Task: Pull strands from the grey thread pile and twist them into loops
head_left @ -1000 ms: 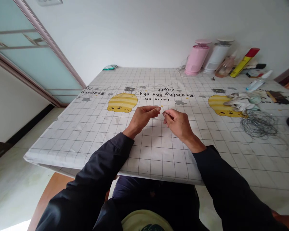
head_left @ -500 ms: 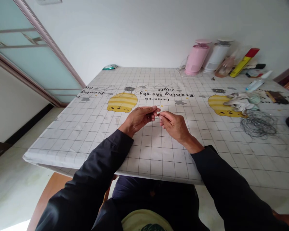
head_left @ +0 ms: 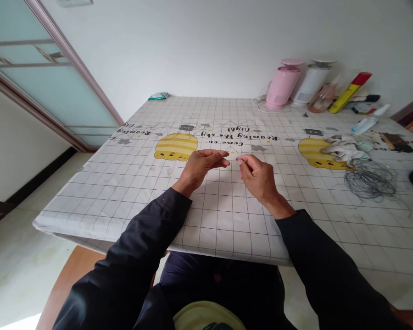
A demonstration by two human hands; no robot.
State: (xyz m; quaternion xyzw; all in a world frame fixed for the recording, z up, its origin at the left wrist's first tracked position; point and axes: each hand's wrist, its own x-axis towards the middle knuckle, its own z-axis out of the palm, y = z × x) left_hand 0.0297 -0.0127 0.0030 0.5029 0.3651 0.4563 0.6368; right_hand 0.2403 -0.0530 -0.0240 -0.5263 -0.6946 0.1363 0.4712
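Observation:
Above the middle of the checked tablecloth point(head_left: 220, 220), my left hand point(head_left: 205, 166) has its fingers bent toward the right, thumb and fingertips close together. A small gap away, my right hand point(head_left: 258, 176) is closed in a pinch, its fingertips pointing left. Whatever either hand pinches is too thin or small to make out. A faint thin dark line shows just above the fingertips. Farther right, a loose tangle of dark thread or wire point(head_left: 370, 179) lies on the cloth beside a crumpled pale rag point(head_left: 347, 147).
Toward the back right stand a pink cylinder point(head_left: 284, 87), a white cylinder point(head_left: 309, 85), a pinkish bottle point(head_left: 321, 98) and a yellow-red box point(head_left: 349, 94). A clear bottle point(head_left: 370, 120) leans nearby. A green packet point(head_left: 159, 96) lies at the back left.
My hands have come apart: the right hand has moved a little to the right, away from the left fingertips. A gap now shows between them.

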